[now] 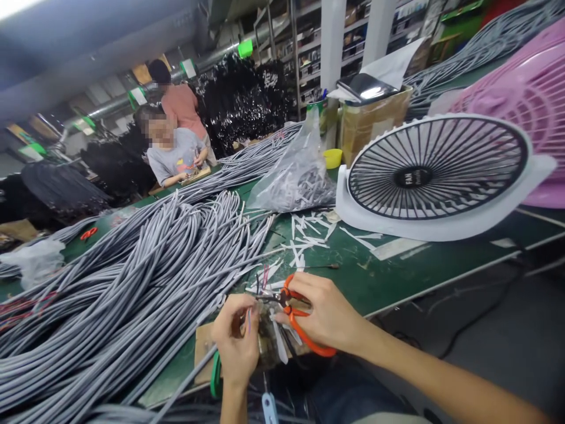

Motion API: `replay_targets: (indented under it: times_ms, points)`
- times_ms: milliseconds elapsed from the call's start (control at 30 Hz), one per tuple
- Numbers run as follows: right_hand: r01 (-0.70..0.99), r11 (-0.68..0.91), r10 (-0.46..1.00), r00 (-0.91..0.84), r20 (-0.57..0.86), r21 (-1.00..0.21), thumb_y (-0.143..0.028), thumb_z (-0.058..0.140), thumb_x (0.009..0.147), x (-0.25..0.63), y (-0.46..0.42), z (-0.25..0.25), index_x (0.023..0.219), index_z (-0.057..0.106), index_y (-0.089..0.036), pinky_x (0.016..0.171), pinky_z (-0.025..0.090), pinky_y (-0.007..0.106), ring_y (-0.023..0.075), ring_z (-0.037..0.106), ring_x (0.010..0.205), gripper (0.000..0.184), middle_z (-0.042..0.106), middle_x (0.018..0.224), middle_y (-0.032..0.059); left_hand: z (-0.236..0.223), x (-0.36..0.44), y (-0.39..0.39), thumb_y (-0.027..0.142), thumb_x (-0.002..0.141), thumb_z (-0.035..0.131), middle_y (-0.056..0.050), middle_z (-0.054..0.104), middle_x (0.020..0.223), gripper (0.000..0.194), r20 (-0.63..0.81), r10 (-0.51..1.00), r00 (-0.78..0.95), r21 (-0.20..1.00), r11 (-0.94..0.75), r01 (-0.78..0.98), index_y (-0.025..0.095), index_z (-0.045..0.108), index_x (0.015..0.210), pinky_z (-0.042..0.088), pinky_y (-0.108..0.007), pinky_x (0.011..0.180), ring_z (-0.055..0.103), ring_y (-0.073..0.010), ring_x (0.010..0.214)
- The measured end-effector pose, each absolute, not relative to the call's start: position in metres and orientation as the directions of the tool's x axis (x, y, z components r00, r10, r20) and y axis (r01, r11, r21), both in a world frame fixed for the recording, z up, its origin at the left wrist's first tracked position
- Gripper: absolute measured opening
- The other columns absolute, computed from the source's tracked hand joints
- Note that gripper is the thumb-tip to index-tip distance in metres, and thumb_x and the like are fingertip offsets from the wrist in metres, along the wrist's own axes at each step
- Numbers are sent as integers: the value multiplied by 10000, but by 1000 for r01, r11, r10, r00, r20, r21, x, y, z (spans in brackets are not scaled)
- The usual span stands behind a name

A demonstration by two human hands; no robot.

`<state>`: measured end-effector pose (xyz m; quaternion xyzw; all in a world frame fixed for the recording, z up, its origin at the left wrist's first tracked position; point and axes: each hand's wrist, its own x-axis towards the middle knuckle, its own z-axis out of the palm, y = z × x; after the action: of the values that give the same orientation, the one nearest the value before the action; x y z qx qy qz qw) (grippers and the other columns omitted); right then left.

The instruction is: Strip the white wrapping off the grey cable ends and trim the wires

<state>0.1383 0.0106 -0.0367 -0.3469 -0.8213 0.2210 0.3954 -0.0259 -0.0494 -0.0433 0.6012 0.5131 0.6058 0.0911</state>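
The right grip [320, 306] is clamping round orange-handled scissors [283, 298], whose long axis is running sideways, blades pointing left toward the left grip [238, 333]. The left grip is pinching thin colored wires [249, 321], its fingertips obscuring the blade tips. Below it, a gray cable [189, 380] is slanting upward, its end hiding behind the hand.
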Motion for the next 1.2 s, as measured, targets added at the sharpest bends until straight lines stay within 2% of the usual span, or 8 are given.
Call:
replay_targets:
  times_ms: [133,300,467,633,800,967,1067,1200]
  points:
    - [383,659,739,-489,464,-647,-437,668,782,137,9,-36,555,456,-186,464,317,213,94,394,471,400,451,545,-38,-38,-28,-51,52,772,578,-6,628,699,160,750,646,-142,589,-555,587,193,634,723,498,-202,576,615,-121,643]
    - [384,744,663,-528,531,-548,-340,644,806,135,6,-36,655,520,-181,518,368,236,131,477,548,252,524,628,1,-38,-28,-54,8,757,567,-2,615,727,221,788,604,-115,517,-549,657,199,653,687,488,-179,535,624,-98,606]
    - [448,770,636,-599,486,-455,-250,642,803,133,8,-36,700,528,-181,550,388,251,146,511,579,168,549,671,11,-42,-29,-55,-8,765,541,-10,606,755,265,792,594,-143,518,-529,672,196,654,639,495,-191,557,633,-98,630]
    - [468,768,634,-649,420,-437,-270,707,751,136,12,-34,676,525,-184,526,370,249,132,489,534,215,545,650,-2,-39,-32,-55,5,767,539,-10,617,731,273,764,640,-81,505,-515,693,202,671,631,494,-183,543,637,-101,630]
    - [483,770,633,-657,409,-417,-267,640,791,138,13,-33,663,526,-186,525,353,248,135,500,544,189,565,661,13,-38,-33,-53,43,780,551,-14,632,709,265,758,647,-80,502,-501,705,201,678,609,508,-191,551,642,-106,610]
    - [499,773,635,-610,474,-392,-100,511,697,135,11,-43,604,503,-191,483,274,250,114,427,479,130,516,575,-11,-45,-35,-53,8,756,564,4,607,731,260,767,634,-101,520,-522,676,197,662,605,510,-191,596,646,-103,660]
    - [457,794,607,-569,554,-401,-75,484,654,131,11,-52,570,478,-190,473,257,248,105,375,446,142,478,533,-19,-48,-35,-54,-1,750,566,8,595,728,269,769,624,-136,538,-517,666,194,645,582,503,-192,583,638,-97,646]
    - [384,797,603,-480,637,-465,-122,483,779,129,16,-55,514,397,-202,454,251,235,92,328,414,290,413,477,-33,-47,-33,-56,-8,751,563,-1,615,725,282,753,635,-171,579,-516,632,192,619,559,504,-206,582,636,-106,650]
